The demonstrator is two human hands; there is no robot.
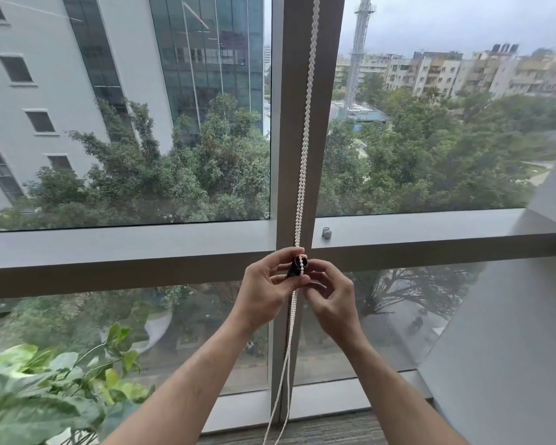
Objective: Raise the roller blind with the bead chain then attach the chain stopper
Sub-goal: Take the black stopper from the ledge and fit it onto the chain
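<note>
Left hand (264, 284) and right hand (329, 289) pinch black chain stopper (297, 266) on bead chain (304, 155). Risk: beads misseat, stopper slips.

Grey window frame (297, 75) w/ vertical mullion at centre, horizontal rail (126, 248) crossing at mid height. Small metal clip (326, 233) on rail just right of mullion. Glass panes above & below rail. Leafy green plant (45, 387) bottom left, indoors, near lower pane. Grey wall panel (511, 332) slanting along right side. Strip of carpet floor (318, 425) at bottom, under the sill. Outside: tall grey building w/ glass facade (206, 53) upper left, dense trees (174, 175) below it, lattice tower (360, 43) right of mullion, row of low apartment blocks (446, 72) far right, overcast sky (446, 17). Street w/ a bare-branched tree (408, 290) visible thru lower right pane.
</note>
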